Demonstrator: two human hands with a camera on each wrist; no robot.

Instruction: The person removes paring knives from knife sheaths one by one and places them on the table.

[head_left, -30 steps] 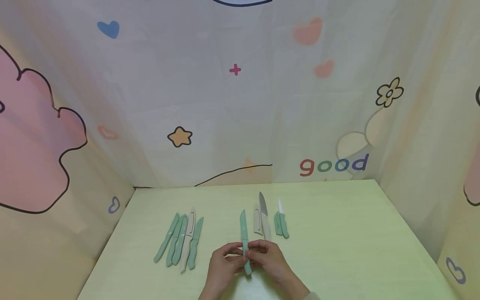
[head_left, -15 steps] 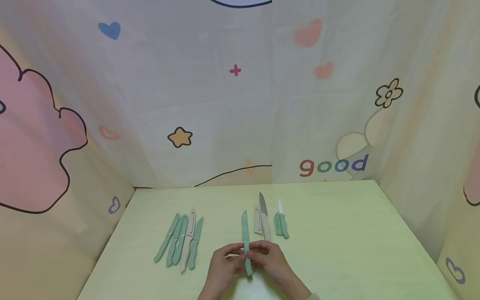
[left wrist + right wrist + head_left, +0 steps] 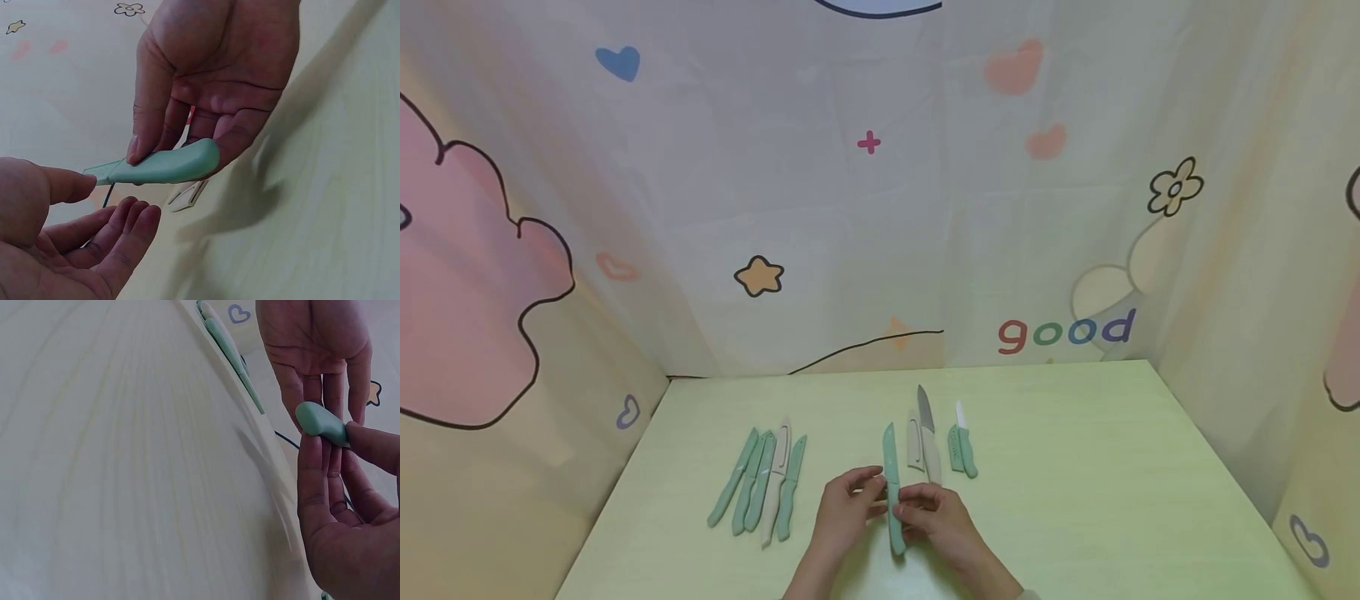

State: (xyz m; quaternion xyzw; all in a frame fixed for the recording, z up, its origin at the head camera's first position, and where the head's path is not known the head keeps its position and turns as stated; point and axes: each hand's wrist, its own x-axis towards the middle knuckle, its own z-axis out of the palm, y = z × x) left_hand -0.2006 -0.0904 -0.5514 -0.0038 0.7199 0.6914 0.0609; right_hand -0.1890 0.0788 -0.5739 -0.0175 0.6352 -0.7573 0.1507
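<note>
A mint-green knife (image 3: 892,492) in a matching blade cover (image 3: 889,446) is held tilted above the table, blade end away from me. My right hand (image 3: 936,518) pinches its handle (image 3: 172,164) between thumb and fingers. On the left, my left hand (image 3: 847,504) has its thumb (image 3: 75,185) right at the cover near the handle, with its other fingers spread below and apart from the knife. In the right wrist view the butt of the handle (image 3: 319,420) shows between both hands, and the cover is hidden.
Several covered knives (image 3: 760,479), green and one beige, lie side by side at left. Beyond my right hand lie a bare beige knife (image 3: 929,442) with its cover (image 3: 915,442), and a small white-bladed green knife (image 3: 966,450) beside its cover (image 3: 955,450). A printed curtain (image 3: 850,208) encloses the table.
My left hand has let go of the handle and shifted slightly forward toward the cover, its fingers loosening. The right hand keeps its pinch, almost unmoved.
</note>
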